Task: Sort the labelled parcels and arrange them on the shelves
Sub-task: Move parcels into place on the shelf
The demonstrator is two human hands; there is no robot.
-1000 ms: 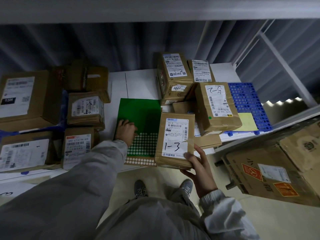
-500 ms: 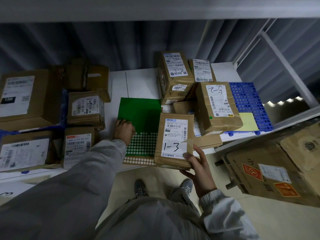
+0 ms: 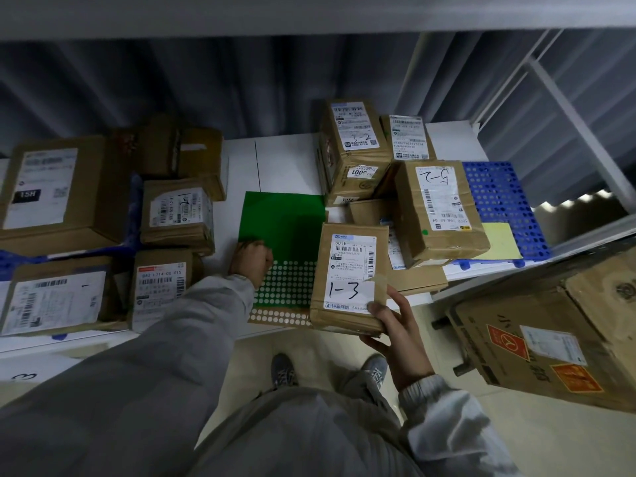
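Parcel (image 3: 349, 284) shifted slightly left; long axis front-back.

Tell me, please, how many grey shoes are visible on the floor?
2. One grey shoe appears below the green sticker sheet; the other below the right hand gripping the brown cardboard parcel marked 1-3. None seem hidden.

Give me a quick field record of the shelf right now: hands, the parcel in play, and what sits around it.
left hand: on the left edge of the green sticker sheet; grip unclear
right hand: holds the parcel marked 1-3 at its lower right corner
parcel position: at the shelf's front edge, overlapping the sheet's right side
left group: parcels, one with a 15H label
right group: stacked parcels, some on a blue perforated mat
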